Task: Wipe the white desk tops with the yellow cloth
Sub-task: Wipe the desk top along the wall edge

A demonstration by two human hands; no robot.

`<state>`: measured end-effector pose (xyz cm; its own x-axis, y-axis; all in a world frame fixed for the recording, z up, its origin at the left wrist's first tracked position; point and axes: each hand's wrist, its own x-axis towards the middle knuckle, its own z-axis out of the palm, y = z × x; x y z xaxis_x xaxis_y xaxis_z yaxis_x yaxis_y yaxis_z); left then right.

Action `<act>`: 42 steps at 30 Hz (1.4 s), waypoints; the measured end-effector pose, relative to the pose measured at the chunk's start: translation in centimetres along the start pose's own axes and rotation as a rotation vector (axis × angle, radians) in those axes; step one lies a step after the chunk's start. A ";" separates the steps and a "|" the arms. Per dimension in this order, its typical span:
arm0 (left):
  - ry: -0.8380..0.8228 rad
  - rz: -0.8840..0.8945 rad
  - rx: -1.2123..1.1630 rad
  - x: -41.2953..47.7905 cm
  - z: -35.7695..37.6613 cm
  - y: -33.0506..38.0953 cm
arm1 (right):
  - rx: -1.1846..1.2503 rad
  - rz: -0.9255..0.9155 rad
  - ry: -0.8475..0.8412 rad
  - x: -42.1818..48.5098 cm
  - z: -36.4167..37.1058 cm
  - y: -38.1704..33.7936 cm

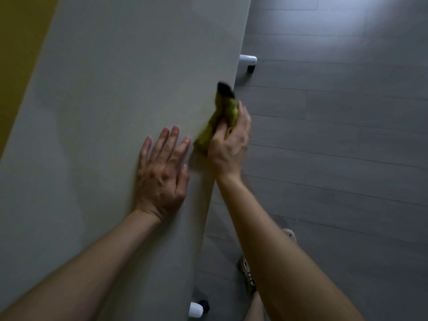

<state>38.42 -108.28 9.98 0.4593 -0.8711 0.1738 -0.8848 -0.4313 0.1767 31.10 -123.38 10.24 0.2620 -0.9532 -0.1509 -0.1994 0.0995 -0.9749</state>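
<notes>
Just beside the straight, flat-laid fingers of the left hand, the crumpled yellow cloth is gripped by the curled right hand at the edge of the smooth white desk top, where contact could be lost if the stroke is carried overboard.

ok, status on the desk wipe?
Left hand flat on the desk top, fingers straight. Right hand grips the yellow cloth at the desk's right edge. Left hand lies close beside the cloth, possibly in its path.
</notes>
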 end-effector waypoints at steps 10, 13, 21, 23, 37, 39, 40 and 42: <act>0.003 -0.004 -0.003 0.2 -0.1 0.1 | -0.172 -0.038 -0.132 1.0 0.6 -1.3; 0.000 -0.022 -0.015 0.3 -0.1 0.3 | -0.193 -0.051 -0.110 5.0 1.7 -1.6; -0.004 -0.003 -0.017 0.3 -0.3 0.2 | -0.114 -0.059 -0.162 -7.0 -2.3 1.2; -0.002 0.000 -0.018 0.4 -0.4 0.3 | -0.168 -0.063 -0.158 -4.8 -1.4 1.0; 0.070 -0.091 -0.038 0.0 -1.0 0.8 | -0.148 -0.215 -0.191 -12.5 -4.2 2.4; 0.060 -0.093 -0.029 -0.3 -1.2 0.8 | -0.149 -0.205 -0.207 -11.2 -3.8 1.9; 0.051 -0.088 -0.022 -0.6 -1.3 0.7 | -0.151 -0.225 -0.198 -9.4 -3.1 1.6; 0.037 -0.095 -0.017 -2.1 -1.9 1.1 | -0.152 -0.238 -0.139 -5.2 -1.6 0.9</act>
<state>36.61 -106.54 11.64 0.5441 -0.8169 0.1912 -0.8357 -0.5074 0.2102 28.09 -118.73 10.46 0.4423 -0.8956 0.0474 -0.2531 -0.1754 -0.9514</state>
